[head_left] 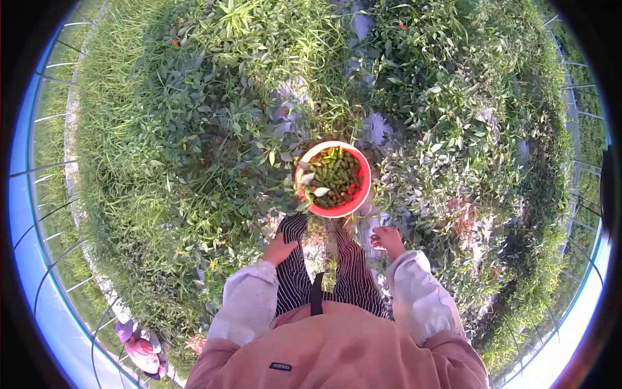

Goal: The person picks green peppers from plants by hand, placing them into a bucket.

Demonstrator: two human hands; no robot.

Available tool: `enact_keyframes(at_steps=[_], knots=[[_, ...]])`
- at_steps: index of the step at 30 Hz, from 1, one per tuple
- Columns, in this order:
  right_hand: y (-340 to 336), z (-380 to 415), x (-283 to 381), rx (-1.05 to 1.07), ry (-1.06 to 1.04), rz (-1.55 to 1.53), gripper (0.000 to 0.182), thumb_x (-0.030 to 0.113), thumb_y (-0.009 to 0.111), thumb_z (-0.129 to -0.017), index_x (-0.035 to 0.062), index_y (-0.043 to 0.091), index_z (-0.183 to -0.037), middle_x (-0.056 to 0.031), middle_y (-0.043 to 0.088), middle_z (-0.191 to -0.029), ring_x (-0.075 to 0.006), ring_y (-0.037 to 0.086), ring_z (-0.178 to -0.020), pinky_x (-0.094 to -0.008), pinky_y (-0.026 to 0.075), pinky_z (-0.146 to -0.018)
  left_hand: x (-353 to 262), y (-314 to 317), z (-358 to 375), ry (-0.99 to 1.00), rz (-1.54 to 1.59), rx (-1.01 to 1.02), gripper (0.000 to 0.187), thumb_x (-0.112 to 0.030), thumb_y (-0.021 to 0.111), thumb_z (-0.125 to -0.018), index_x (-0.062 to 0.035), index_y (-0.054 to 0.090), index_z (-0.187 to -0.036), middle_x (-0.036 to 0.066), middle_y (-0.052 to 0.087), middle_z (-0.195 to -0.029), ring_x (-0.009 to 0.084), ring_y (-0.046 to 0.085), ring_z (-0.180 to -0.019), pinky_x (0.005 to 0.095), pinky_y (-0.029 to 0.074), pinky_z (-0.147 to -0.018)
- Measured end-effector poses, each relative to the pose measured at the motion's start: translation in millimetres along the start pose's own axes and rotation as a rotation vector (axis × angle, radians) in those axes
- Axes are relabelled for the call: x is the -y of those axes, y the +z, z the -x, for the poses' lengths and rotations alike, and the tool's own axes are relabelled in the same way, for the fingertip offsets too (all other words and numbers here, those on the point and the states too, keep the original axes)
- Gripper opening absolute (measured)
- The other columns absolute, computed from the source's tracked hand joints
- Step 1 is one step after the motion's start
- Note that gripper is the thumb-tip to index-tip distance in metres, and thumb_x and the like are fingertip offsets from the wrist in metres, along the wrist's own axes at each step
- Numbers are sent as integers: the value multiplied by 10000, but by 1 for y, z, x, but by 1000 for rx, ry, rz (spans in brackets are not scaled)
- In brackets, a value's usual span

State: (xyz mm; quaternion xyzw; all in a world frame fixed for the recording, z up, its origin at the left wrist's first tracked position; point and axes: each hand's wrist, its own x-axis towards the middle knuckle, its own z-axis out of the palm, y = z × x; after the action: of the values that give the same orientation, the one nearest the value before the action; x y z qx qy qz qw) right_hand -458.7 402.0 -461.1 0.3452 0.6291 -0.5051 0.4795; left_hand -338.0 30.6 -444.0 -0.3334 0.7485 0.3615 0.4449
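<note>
A red bucket (pixel 367 183) with a pale rim stands on the ground in front of my feet. It is filled with green chili peppers (pixel 335 170), with a few red ones among them and a pale leaf on top. My left hand (pixel 279 249) is beside my left leg, its thumb apart from the fingers and nothing seen in it. Right of my other leg is my right hand (pixel 389 241), fingers curled inward; whatever they may hold is hidden. Both hands are apart from the bucket. Leaves partly cover the bucket's left edge.
Leafy pepper plants (pixel 427 129) grow on both sides, with scattered red peppers (pixel 402 26). Pale ground sheeting (pixel 378 128) shows between the rows. Tall grass (pixel 116 129) lines the left side. A person in pink (pixel 142 353) is at the lower left. Curved hoops frame the edges.
</note>
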Motion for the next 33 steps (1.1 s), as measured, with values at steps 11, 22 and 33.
enact_keyframes(at_steps=[11, 22, 33], knots=[[-2, -241, 8, -241, -44, -516, 781, 721, 460, -864, 84, 513, -1312, -73, 582, -1224, -227, 516, -1160, -504, 400, -952, 2, 12, -8, 123, -486, -211, 574, -395, 698, -748, -41, 543, -1173, 229, 572, -1023, 424, 592, -947, 504, 524, -761], [74, -327, -33, 185, 178, -762, 652, 599, 393, -955, 14, 597, -1160, -141, 669, -1048, -258, 647, -964, -456, 526, -849, 11, 18, -17, 147, -455, -201, 579, -357, 713, -726, 2, 561, -1154, 263, 577, -1009, 442, 601, -897, 502, 519, -743], [143, -190, -110, 309, 406, -347, 489, 471, 508, -950, 2, 626, -1017, -143, 681, -881, -251, 684, -774, -392, 580, -690, -1, 22, -22, 153, -544, -151, 560, -398, 678, -746, 28, 566, -1093, 220, 567, -961, 399, 599, -891, 487, 532, -729]])
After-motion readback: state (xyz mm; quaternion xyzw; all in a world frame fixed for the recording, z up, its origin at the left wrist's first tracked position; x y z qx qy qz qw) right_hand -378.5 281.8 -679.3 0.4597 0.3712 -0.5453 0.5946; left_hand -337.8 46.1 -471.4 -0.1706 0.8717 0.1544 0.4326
